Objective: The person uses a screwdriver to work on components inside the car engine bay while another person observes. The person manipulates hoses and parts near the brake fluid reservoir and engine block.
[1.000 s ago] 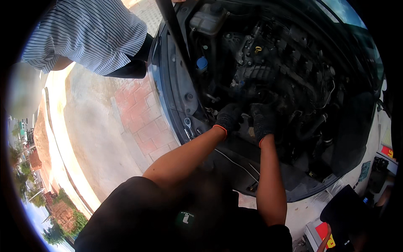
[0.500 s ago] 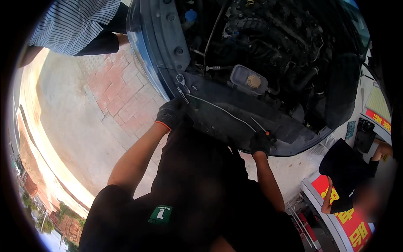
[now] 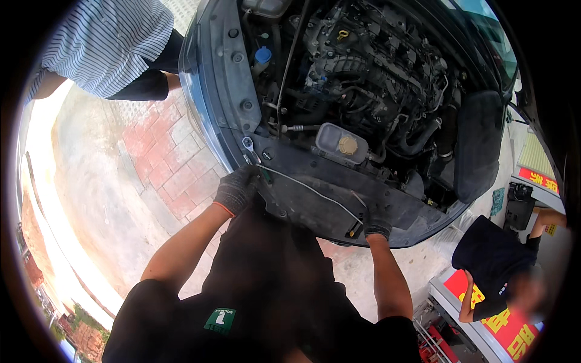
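My left hand (image 3: 238, 189), in a dark knit glove with an orange cuff edge, reaches over the car's black front panel (image 3: 290, 215). Its fingers look curled beside a short silver socket piece (image 3: 247, 160); what they grip is hidden. Just above lies a ratchet wrench (image 3: 249, 144). A long, bent silver rod (image 3: 308, 189) runs from near these fingers toward my right hand (image 3: 378, 225), also gloved. That hand closes over a thin-shafted screwdriver (image 3: 359, 199), whose handle it covers. Left of it, a dark tool with an orange-yellow spot (image 3: 352, 233) rests on the panel.
Beyond the panel is an open engine bay (image 3: 375, 66) with a grey reservoir (image 3: 339, 144) and a blue cap (image 3: 262, 55). A person in a striped shirt (image 3: 109, 42) stands far left. Another in dark clothes (image 3: 484, 251) is at right, by a red sign (image 3: 514, 339).
The view has shifted, so the engine bay sits lower and further left. My left hand has moved over the small tools near the ratchet. My right hand has moved onto the screwdriver, uncovering the dark tool.
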`<state>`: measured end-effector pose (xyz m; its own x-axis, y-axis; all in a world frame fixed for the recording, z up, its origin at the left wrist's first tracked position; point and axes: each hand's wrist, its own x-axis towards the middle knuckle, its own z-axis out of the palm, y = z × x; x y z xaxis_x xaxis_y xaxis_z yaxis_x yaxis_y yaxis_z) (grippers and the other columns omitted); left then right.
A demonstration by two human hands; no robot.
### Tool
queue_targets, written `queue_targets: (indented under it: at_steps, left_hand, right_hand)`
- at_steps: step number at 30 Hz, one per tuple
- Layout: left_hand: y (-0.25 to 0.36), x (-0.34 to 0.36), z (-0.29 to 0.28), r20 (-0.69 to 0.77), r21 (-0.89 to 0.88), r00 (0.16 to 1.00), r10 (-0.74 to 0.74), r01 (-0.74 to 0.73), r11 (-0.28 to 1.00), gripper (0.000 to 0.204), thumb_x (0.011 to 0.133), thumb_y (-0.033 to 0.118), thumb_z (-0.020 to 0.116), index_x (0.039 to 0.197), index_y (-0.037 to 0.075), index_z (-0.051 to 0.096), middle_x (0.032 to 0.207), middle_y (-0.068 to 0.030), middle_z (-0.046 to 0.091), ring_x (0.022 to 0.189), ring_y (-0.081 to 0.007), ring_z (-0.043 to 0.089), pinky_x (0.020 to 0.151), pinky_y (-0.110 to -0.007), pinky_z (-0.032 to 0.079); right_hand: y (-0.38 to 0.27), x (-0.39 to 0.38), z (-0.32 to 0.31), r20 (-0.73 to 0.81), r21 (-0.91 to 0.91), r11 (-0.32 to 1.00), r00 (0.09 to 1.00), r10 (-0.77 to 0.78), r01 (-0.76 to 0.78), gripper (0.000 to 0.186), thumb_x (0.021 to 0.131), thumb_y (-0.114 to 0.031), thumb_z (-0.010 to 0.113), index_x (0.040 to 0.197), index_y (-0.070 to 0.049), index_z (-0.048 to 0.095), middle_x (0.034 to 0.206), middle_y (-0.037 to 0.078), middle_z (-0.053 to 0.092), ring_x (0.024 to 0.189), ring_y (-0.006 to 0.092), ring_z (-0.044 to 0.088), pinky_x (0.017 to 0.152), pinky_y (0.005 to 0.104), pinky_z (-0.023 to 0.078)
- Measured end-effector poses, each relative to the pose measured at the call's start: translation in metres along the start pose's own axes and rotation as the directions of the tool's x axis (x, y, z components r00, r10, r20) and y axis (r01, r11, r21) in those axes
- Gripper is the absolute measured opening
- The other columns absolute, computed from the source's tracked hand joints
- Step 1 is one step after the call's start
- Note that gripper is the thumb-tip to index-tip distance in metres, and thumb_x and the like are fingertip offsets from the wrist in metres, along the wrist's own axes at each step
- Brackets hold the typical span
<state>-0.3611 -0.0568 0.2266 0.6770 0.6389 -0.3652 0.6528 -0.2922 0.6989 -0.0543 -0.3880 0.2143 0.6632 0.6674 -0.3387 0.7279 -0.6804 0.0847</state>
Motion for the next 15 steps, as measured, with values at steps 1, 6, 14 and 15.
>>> queue_targets:
  at_steps: [1,6,14,15]
  left_hand:
    - [0.006,0.002,-0.005,-0.02,-0.038,1.0,-0.007,0.007,0.999,0.024,0.093,0.022,0.059,0.113,0.009,0.065,0.101,-0.0189,0.069,0.098,-0.0375,0.068,0.085,-0.044,0.054]
    - [0.035,0.055,-0.036,-0.28,-0.313,0.951,0.133,-0.221,0.924,0.026,0.091,0.017,0.063,0.114,0.007,0.065,0.102,-0.0201,0.07,0.095,-0.0362,0.069,0.083,-0.042,0.055]
    - [0.074,0.22,-0.076,-0.205,0.041,0.856,0.474,-0.476,0.878,0.046,0.09,0.027,0.062,0.131,0.007,0.055,0.127,-0.0202,0.063,0.116,-0.0383,0.06,0.1,-0.043,0.047]
    - [0.071,0.227,-0.067,-0.128,0.04,0.915,0.383,-0.381,0.924,0.052,0.087,0.033,0.064,0.131,0.007,0.056,0.127,-0.021,0.063,0.117,-0.0383,0.06,0.1,-0.043,0.048]
  right_hand:
    - [-0.005,0.007,-0.009,-0.099,0.082,0.995,0.994,-0.052,0.061,0.019,0.089,-0.022,0.059,0.102,-0.01,0.066,0.115,0.019,0.063,0.101,0.0426,0.062,0.087,0.0521,0.051]
    - [-0.122,0.077,-0.113,-0.096,0.634,0.77,0.995,-0.02,0.076,0.021,0.091,-0.023,0.059,0.093,-0.004,0.068,0.099,0.018,0.066,0.091,0.0373,0.064,0.088,0.0443,0.05]
    - [-0.266,0.28,-0.127,-0.206,0.925,0.331,0.978,0.026,0.186,0.02,0.091,-0.018,0.065,0.102,-0.002,0.072,0.099,0.01,0.073,0.096,0.0237,0.065,0.09,0.0356,0.048]
    - [-0.271,0.295,-0.108,-0.23,0.894,0.385,0.972,-0.038,0.227,0.021,0.091,-0.017,0.065,0.105,-0.002,0.071,0.103,0.01,0.072,0.099,0.0243,0.064,0.092,0.0355,0.047]
